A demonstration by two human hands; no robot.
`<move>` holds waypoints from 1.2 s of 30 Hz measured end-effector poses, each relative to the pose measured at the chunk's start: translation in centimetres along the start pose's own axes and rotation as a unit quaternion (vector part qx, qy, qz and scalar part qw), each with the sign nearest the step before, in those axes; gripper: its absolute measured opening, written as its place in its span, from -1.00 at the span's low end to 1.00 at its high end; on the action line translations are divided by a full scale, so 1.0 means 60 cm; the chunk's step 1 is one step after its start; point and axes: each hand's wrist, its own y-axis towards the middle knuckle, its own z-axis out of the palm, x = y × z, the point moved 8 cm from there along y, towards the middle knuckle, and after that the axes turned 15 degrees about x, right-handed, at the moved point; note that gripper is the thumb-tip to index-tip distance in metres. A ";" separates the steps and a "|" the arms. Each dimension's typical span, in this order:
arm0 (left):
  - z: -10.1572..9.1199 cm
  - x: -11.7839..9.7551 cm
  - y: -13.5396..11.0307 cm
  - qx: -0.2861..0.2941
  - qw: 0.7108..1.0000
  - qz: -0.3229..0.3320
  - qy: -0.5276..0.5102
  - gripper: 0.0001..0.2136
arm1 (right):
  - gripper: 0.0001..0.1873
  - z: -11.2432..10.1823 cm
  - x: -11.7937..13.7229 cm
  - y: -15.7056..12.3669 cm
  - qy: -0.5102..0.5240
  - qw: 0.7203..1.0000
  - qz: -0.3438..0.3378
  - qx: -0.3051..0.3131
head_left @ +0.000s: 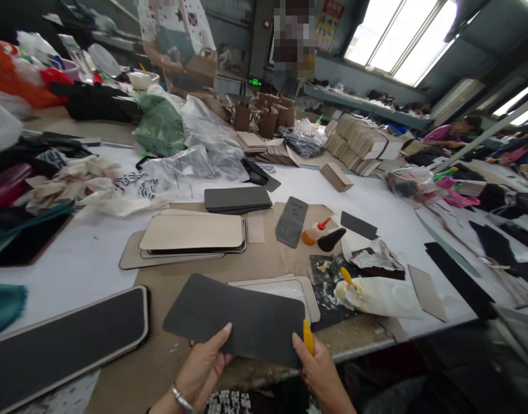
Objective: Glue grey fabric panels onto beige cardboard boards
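A dark grey panel with rounded corners (pixel 238 319) is held slightly tilted above the near edge of the table. My left hand (pixel 206 362) grips its lower edge, thumb on top and fingers underneath. At the right end, my right hand (pixel 318 368) pinches the panel's corner and also holds a yellow-handled tool (pixel 308 338), whose working end is hidden. Beneath the panel lie beige panels with dark rims (pixel 310 296), partly covered. To the right, a white container (pixel 385 294) lies on its side with pale paste at its mouth and a yellow tool (pixel 345 276) in it.
Stacked beige panels (pixel 192 231) and dark panels (pixel 238 198) stand beyond my hands. A glue bottle with a red tip (pixel 314 233) is beside a black object. Long dark panels (pixel 69 339) lie at left. Plastic bags (pixel 199 164) and cardboard stacks (pixel 359 144) fill the back.
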 end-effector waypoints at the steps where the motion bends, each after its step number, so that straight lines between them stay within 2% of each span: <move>1: -0.011 -0.001 -0.001 -0.012 1.000 0.008 0.010 -0.65 | -0.47 -0.002 -0.008 -0.003 -0.016 1.000 0.000 -0.005; 4: -0.062 -0.013 -0.008 -0.062 0.996 0.039 0.054 -0.69 | -0.46 -0.015 -0.032 -0.013 -0.093 0.996 -0.008 -0.011; 7: -0.102 -0.022 -0.013 -0.067 0.993 0.031 0.095 -0.78 | -0.49 -0.023 -0.063 -0.015 -0.145 0.989 0.000 0.001; 10: -0.119 -0.028 -0.012 -0.055 0.987 0.010 0.151 -0.79 | -0.48 -0.030 -0.081 0.000 -0.178 0.984 0.002 0.007; 12: -0.117 -0.040 -0.001 -0.039 0.975 0.025 0.216 -0.77 | -0.46 -0.040 -0.079 0.019 -0.205 0.979 -0.016 0.001; 14: -0.111 -0.056 0.016 -0.027 0.952 0.058 0.299 -0.76 | -0.47 -0.051 -0.069 0.042 -0.243 0.969 -0.043 -0.007; 17: -0.110 -0.075 0.046 -0.051 0.893 0.089 0.438 -0.72 | -0.52 -0.062 -0.047 0.076 -0.318 0.944 -0.082 -0.018; 20: -0.118 -0.080 0.069 -0.098 0.823 0.077 0.554 -0.74 | -0.60 -0.062 -0.038 0.106 -0.388 0.917 -0.090 -0.017; 23: -0.126 -0.073 0.081 -0.117 0.785 0.051 0.606 -0.77 | -0.66 -0.057 -0.053 0.129 -0.434 0.899 -0.057 0.001; 28: -0.127 -0.067 0.080 -0.128 0.783 0.061 0.606 -0.74 | -0.69 -0.054 -0.085 0.150 -0.447 0.893 -0.007 0.046; 32: -0.127 -0.068 0.078 -0.138 0.795 0.069 0.586 -0.72 | -0.66 -0.051 -0.089 0.156 -0.431 0.899 -0.005 0.079; 36: -0.127 -0.069 0.076 -0.148 0.801 0.072 0.576 -0.70 | -0.66 -0.051 -0.090 0.157 -0.416 0.906 0.004 0.083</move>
